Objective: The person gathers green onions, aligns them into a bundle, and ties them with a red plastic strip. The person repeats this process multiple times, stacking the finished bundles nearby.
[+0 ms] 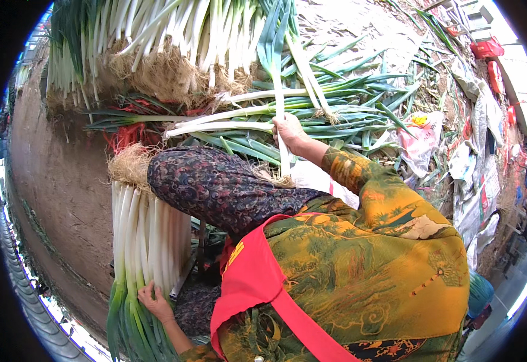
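Observation:
In my right hand [288, 132] is the white shaft of a long green onion [279, 102]. Its roots [276, 178] hang down by my thigh, and its green leaves reach toward the top of the view. My left hand [155, 302] rests with curled fingers on a bundle of long green onions [148, 235], where white turns to green; whether it grips them is unclear. The bundle's roots [130, 166] lie beside my patterned knee [186, 181]. Loose green onions [240, 111] lie crosswise beyond my right hand, their leaves spreading right.
A large stack of green onions [191, 27] with tangled roots fills the upper left. Red netting or string [130, 135] lies below it. A printed plastic bag [421, 140] and white sacks [480, 181] lie to the right. Brown ground [55, 181] shows at left.

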Demonstrator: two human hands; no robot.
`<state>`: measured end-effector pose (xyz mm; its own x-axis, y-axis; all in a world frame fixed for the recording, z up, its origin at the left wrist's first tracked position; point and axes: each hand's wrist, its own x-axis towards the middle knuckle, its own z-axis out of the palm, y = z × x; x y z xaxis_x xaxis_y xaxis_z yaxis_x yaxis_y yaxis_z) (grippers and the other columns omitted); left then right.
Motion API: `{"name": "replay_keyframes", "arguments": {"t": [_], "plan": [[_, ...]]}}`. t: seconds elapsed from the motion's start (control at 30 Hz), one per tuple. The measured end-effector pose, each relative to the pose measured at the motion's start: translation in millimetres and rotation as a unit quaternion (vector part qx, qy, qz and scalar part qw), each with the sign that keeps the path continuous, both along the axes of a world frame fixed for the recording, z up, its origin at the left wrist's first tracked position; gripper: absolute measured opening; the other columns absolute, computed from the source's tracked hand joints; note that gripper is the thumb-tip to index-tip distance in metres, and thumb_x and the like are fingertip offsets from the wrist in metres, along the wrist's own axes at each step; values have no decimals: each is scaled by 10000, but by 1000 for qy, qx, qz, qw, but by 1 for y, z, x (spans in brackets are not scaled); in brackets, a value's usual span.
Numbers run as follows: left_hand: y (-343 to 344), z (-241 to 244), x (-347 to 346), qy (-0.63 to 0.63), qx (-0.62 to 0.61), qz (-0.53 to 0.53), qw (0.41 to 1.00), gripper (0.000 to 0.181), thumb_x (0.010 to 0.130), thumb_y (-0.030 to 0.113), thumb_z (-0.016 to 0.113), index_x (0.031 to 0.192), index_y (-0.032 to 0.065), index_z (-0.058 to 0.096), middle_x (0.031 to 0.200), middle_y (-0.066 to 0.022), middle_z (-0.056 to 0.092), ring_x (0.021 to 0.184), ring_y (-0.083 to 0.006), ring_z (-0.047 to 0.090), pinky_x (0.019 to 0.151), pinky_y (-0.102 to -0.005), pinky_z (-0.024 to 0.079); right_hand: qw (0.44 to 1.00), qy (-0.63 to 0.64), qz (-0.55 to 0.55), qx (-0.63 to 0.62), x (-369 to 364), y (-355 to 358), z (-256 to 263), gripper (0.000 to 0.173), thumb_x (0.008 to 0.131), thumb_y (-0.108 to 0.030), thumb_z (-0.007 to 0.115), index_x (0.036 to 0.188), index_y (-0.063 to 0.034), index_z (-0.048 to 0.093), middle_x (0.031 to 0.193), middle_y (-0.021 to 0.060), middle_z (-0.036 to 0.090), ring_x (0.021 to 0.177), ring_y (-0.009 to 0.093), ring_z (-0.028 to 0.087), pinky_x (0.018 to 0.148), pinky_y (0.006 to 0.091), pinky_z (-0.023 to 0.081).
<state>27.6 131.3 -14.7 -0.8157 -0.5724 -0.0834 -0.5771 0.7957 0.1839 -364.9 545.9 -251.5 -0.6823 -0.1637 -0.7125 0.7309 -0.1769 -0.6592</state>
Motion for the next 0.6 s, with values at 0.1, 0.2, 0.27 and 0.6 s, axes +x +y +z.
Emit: {"name": "replay_keyframes", "arguments": {"t": [0.1,0.2,0.27,0.6], "plan": [[-4,-3,6,7,-12,-17,1000,253,767,-5,636,1018,17,660,953,-102,510,975,-295,480,890,-417,400,998,41,40,5,-9,-8,69,103,936,-163,526,934,-73,477,692,9,502,515,113,502,444,263,441],[0,-5,1,17,-8,-9,1000,244,763,0,637,1005,19,656,950,-103,509,974,-300,480,890,-422,400,987,126,96,-14,-5,-22,133,132,939,-157,517,950,-34,470,696,23,515,532,116,509,460,264,446],[3,-4,2,12,8,24,1000,231,755,6,645,985,21,650,948,-105,508,973,-308,482,890,-433,404,973,181,145,-16,1,-34,167,180,925,-174,514,983,-9,472,686,34,533,532,115,513,463,270,438],[35,36,-81,91,-158,-86,979,451,719,57,704,1163,76,629,1058,-145,540,1017,-364,498,901,-468,397,866,274,401,-118,11,-74,258,426,893,-151,557,1277,0,454,749,2,524,607,89,509,539,259,443]]}}
